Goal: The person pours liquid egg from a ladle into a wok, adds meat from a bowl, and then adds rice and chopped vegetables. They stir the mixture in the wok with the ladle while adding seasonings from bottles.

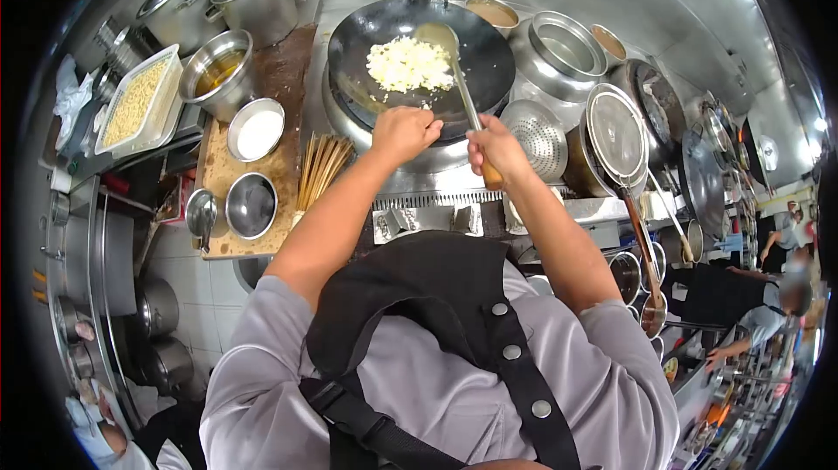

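Observation:
A dark wok (349,42) sits on the stove in front of me with a mound of pale, chopped food (408,64) in it. My right hand (497,152) is wrapped round the wooden handle of a ladle (463,82). The ladle's bowl rests at the upper right of the mound. At the wok's near rim, my left hand (404,136) is closed, its fingers curled; what they hold, if anything, is hidden. A few small pale bits lie in the wok just above those fingers.
To the left, a wooden board (214,239) carries a bowl of white stuff (256,130), a steel bowl (251,205) and a bamboo brush (321,169). A perforated skimmer (534,138) and a mesh strainer (618,134) lie right. People (724,295) stand far right.

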### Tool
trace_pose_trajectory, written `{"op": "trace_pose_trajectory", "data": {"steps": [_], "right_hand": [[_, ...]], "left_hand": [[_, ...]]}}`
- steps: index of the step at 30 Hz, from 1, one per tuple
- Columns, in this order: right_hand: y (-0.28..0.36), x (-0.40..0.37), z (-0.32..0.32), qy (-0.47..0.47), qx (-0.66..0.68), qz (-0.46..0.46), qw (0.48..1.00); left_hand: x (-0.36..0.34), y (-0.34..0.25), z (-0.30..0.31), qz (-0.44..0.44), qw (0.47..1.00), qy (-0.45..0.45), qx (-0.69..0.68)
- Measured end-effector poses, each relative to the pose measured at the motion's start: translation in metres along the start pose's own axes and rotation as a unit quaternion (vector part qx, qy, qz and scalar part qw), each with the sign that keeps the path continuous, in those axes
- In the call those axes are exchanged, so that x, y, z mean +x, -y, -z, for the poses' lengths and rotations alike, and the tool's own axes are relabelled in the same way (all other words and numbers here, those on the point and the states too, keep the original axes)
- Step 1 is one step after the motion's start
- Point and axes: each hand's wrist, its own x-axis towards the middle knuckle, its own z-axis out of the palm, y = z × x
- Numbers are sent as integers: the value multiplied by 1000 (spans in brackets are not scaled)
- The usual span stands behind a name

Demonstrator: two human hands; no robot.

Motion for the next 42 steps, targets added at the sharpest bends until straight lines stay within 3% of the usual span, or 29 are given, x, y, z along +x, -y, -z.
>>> {"op": "trace_pose_trajectory", "data": {"steps": [2, 6, 8, 10, 12, 14, 16, 19, 22, 24, 25, 26, 27, 29, 31, 33, 34, 35, 36, 37, 40, 41, 42], "right_hand": [[19, -9, -11, 40, 13, 22, 999], [32, -40, -4, 22, -39, 86, 995], [30, -38, 6, 49, 8, 65, 997], [11, -9, 13, 109, 113, -25, 987], [4, 17, 1, 109, 98, -71, 987], [4, 28, -13, 30, -160, 59, 985], [19, -3, -14, 19, -162, 67, 984], [22, -18, 14, 114, 166, -39, 979], [24, 16, 20, 79, 209, -107, 969], [57, 20, 36, 161, 270, -33, 949], [88, 13, 43, 206, 216, 42, 953], [117, 6, 49, 297, 198, 120, 926], [148, -12, 38, 287, 182, 153, 928], [199, 1, 31, 211, -25, 145, 966], [228, 40, 5, 52, -265, 193, 943], [244, 129, 12, -3, -273, 424, 864], [237, 135, 8, -3, -274, 425, 863], [230, 137, -2, -63, -119, 470, 873], [237, 135, -18, -111, 39, 509, 853], [231, 129, -26, -97, 145, 553, 815], [211, 88, -46, -65, 194, 599, 774], [201, 96, -53, -128, 89, 590, 792], [204, 103, -52, -131, 87, 589, 793]], "left_hand": [[-1, 1, 1, 9, 999, 34, 15], [-2, 5, 0, 7, 1000, 27, 3], [-1, 5, 0, 10, 1000, 21, 6], [-2, 3, 0, 8, 1000, 23, 9], [2, 1, 3, 11, 999, 31, 17], [2, 1, 3, 17, 999, 35, 10], [-2, 4, 2, 23, 999, 43, 3], [2, 4, 2, 11, 1000, 26, 3], [-1, 2, 1, 11, 1000, 26, -2], [-1, 7, 0, -6, 1000, 16, -5], [0, 8, 2, -4, 1000, 15, -3], [0, 6, 3, 0, 1000, 18, -10], [0, 5, 3, 7, 1000, 20, -18], [-3, 4, 1, 5, 1000, 13, -19], [0, 5, 1, -3, 1000, 5, -14], [0, 3, 0, 22, 1000, 15, -10], [-1, 4, 1, 21, 1000, 13, -10], [-5, 3, 0, 21, 999, 43, -1], [-1, 7, -1, 23, 998, 61, 14], [-2, 10, -1, -15, 1000, 20, -12], [-2, 14, -3, -28, 999, 16, -20], [-2, 9, 1, -9, 1000, 22, -18], [-5, 10, -1, -10, 999, 24, -21]]}}
